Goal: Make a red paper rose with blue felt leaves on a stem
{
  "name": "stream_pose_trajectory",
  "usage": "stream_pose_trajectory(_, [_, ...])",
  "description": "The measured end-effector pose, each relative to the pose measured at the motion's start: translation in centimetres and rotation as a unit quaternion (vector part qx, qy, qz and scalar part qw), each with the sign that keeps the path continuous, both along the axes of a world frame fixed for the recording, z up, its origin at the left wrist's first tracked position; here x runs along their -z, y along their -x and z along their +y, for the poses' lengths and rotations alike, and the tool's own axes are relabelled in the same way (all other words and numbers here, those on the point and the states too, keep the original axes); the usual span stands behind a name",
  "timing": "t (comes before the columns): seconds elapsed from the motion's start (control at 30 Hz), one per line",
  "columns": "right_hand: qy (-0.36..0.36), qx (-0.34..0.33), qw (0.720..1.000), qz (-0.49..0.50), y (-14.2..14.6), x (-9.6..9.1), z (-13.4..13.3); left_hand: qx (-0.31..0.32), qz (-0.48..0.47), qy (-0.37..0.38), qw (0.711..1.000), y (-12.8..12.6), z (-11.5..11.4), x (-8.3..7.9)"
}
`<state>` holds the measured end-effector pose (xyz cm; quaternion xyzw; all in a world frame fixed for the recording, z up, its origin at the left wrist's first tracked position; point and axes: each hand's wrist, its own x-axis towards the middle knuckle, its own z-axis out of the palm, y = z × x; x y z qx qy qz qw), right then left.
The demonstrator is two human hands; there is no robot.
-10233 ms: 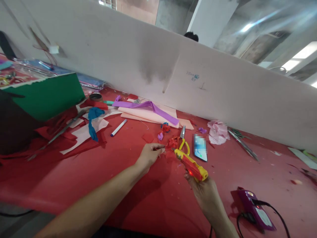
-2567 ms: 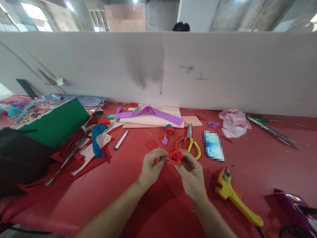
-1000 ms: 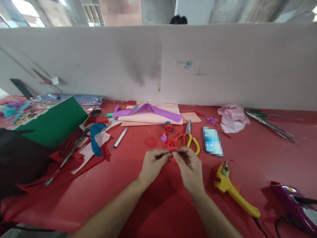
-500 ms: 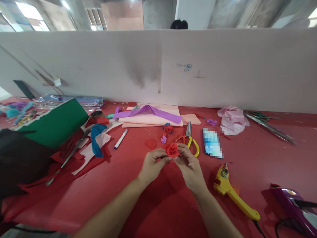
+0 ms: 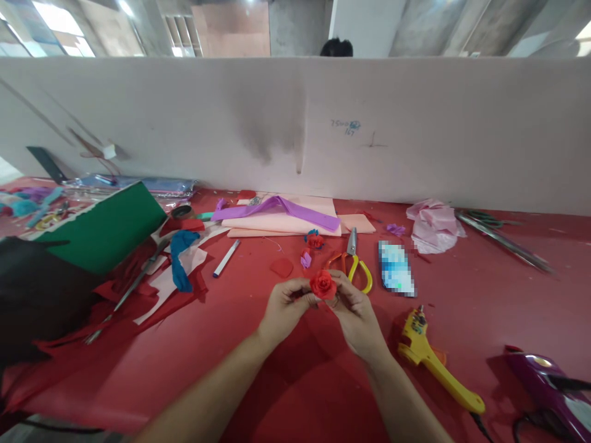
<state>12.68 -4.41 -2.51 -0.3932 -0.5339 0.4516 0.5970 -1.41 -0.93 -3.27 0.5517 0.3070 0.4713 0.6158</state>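
A red paper rose (image 5: 323, 284) with layered petals is held between my two hands, above the red table (image 5: 221, 363). My left hand (image 5: 287, 307) pinches it from the left, thumb and fingers closed at its base. From the right, my right hand (image 5: 354, 311) grips it the same way. The fingertips beneath the petals are partly hidden. Just beyond the rose lie a loose red petal (image 5: 281, 266), a small purple paper piece (image 5: 305, 259) and a red and blue paper flower (image 5: 314, 239). Scissors with yellow and orange handles (image 5: 363, 275) lie behind my right hand.
A yellow glue gun (image 5: 438, 372) and a purple device (image 5: 547, 384) lie at right, with cords. Farther back are a phone-like blurred object (image 5: 396, 269) and crumpled pink paper (image 5: 434, 226). A pen (image 5: 226, 258), a green board (image 5: 108, 231) and paper scraps lie left. A white partition (image 5: 184, 123) stands behind.
The rose has tipped slightly so its top faces me more, and it sits a little lower. Both hands keep their hold on it. The view has shifted very slightly.
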Motion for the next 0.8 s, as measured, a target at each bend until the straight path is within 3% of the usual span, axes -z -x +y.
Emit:
stream_pose_trajectory(0.4, [0.075, 0.033, 0.992, 0.093, 0.7, 0.3, 0.0, -0.012, -0.106, 0.15, 0.983, -0.5, 0.1, 0.3])
stream_pose_trajectory(0.53, [0.115, 0.111, 0.983, 0.088, 0.6, 0.8, 0.1, -0.025, -0.123, 0.185, 0.975, -0.5, 0.3, 0.3])
stream_pose_trajectory(0.63, [0.121, 0.161, 0.976, 0.079, 0.4, 1.0, 0.3, -0.039, -0.115, 0.182, 0.976, -0.5, 0.4, 0.3])
stream_pose_trajectory(0.8, [0.118, 0.181, 0.972, 0.094, 0.4, 0.9, 0.2, -0.062, -0.062, 0.137, 0.987, -0.5, 0.7, 0.3])
